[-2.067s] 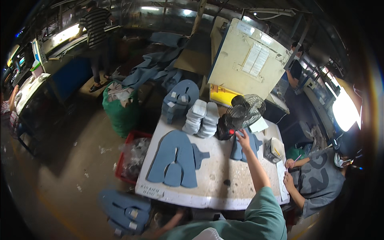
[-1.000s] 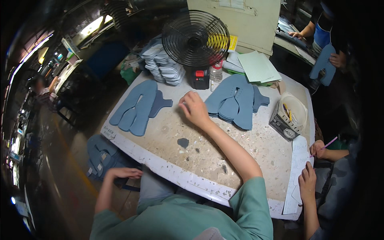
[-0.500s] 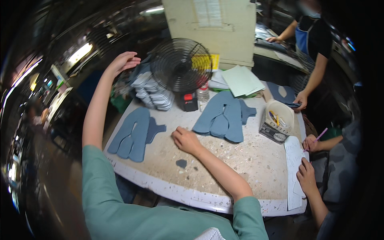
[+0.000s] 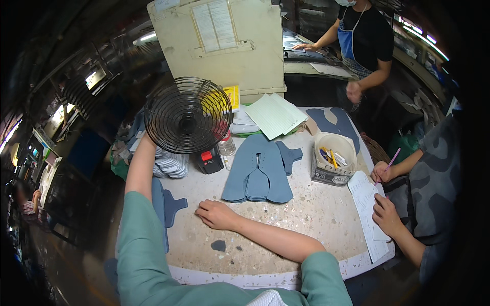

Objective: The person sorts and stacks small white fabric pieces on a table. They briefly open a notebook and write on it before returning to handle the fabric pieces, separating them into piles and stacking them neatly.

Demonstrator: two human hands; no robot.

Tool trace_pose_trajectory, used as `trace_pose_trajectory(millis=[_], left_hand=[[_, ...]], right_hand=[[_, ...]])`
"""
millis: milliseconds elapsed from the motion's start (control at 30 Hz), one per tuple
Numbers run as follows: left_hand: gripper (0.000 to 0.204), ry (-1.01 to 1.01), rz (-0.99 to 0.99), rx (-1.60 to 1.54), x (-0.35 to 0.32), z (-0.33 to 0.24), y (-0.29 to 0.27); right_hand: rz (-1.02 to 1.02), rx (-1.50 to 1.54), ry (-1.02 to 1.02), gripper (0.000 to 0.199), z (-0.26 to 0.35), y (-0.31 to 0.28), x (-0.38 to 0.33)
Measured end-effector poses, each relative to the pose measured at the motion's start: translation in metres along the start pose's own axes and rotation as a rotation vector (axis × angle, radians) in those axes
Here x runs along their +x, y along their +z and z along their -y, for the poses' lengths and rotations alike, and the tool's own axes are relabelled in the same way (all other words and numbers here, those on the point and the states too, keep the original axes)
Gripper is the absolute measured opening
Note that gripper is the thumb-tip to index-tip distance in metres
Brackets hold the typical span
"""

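Note:
My left hand (image 4: 149,142) reaches up to the black wire-guarded fan (image 4: 187,122); its fingers are hidden behind the guard. Beside that forearm lie blue-grey cut pieces (image 4: 173,208), partly covered by my sleeve. My right hand (image 4: 217,214) rests on the table (image 4: 286,229), fingers loosely bent and slightly apart, holding nothing. Just beyond it is a stack of blue-grey shoe-upper-shaped pieces (image 4: 258,171), with smaller dark pieces (image 4: 290,157) against its right side. A small dark scrap (image 4: 218,246) lies nearer me.
Behind the stack are pale green sheets (image 4: 275,115), a clear bottle (image 4: 227,145) and a black box (image 4: 208,162). A tub with pens (image 4: 334,158) stands right. A seated person's hand (image 4: 383,172) holds a pink pen over papers (image 4: 368,217). Another person (image 4: 360,48) stands beyond.
My left hand has moved from open air beside the fan to behind its guard. The view has swung right. The standing person's hand has left the dark pieces on the table.

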State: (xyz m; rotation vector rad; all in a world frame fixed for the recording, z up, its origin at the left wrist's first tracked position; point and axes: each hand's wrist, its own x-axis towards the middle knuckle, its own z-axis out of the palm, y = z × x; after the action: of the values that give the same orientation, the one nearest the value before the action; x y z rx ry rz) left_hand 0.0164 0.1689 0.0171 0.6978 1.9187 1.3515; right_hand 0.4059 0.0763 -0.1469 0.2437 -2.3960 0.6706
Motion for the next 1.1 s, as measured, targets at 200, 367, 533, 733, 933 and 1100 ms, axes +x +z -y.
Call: trace_pose_trajectory(millis=[200,367,533,733,933,1100], left_hand=[[0.025,-0.020,-0.020,0.035,-0.003,0.009,0.006],[0.025,-0.015,-0.034,0.035,-0.008,0.009,0.004],[0.025,0.018,-0.052,0.003,-0.011,0.001,-0.004],[0.025,0.172,-0.094,-0.153,-0.010,-0.030,-0.037],[0.032,0.463,-0.224,-0.563,-0.054,-0.049,-0.088],[0.038,0.588,-0.350,-0.695,-0.170,-0.061,-0.141]], right_hand=[[-0.010,0.012,0.001,0.012,-0.001,0.000,-0.001],[0.001,0.023,0.005,0.013,-0.002,0.001,-0.002],[0.017,-0.008,-0.013,0.014,-0.003,0.000,-0.001],[0.020,-0.004,-0.021,0.013,-0.005,0.000,-0.001],[-0.037,0.063,-0.041,0.009,-0.004,0.000,-0.001],[-0.027,0.055,-0.031,0.009,-0.003,-0.004,0.001]])
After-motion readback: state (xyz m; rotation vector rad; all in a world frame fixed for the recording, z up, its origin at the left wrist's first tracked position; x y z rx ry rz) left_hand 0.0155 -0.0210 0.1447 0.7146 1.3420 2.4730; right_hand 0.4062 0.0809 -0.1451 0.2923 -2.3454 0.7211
